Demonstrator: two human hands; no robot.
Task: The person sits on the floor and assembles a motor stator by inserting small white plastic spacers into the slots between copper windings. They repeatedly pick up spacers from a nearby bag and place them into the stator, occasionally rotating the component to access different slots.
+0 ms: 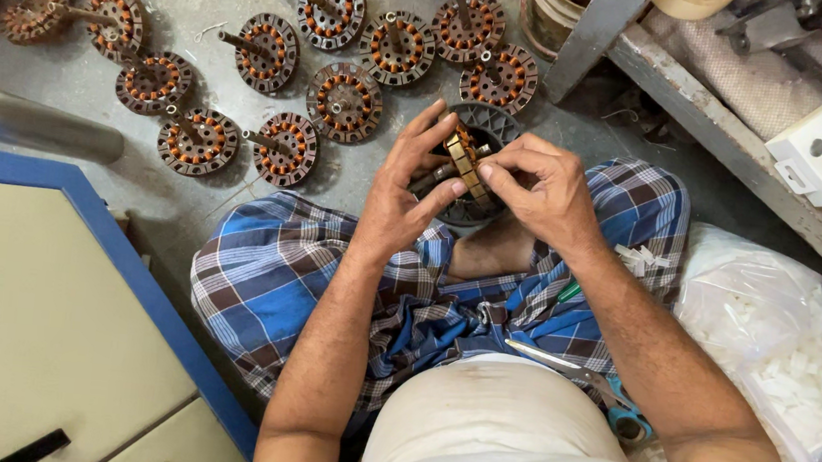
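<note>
I sit cross-legged on the floor in a blue checked cloth. My left hand (405,185) and my right hand (536,188) together hold a round fan stator (466,158) with copper windings, tilted on edge above my knees. My left fingers wrap its near side and its shaft. The fingertips of my right hand pinch at the top of its windings. A dark round housing (492,123) lies on the floor right behind the held stator.
Several wound stators (343,102) lie spread on the grey floor ahead. A blue-edged cream panel (31,315) fills the left. At right is a clear bag of white pieces (781,357) and a wooden bench (741,142). Blue-handled scissors (607,391) rest in my lap.
</note>
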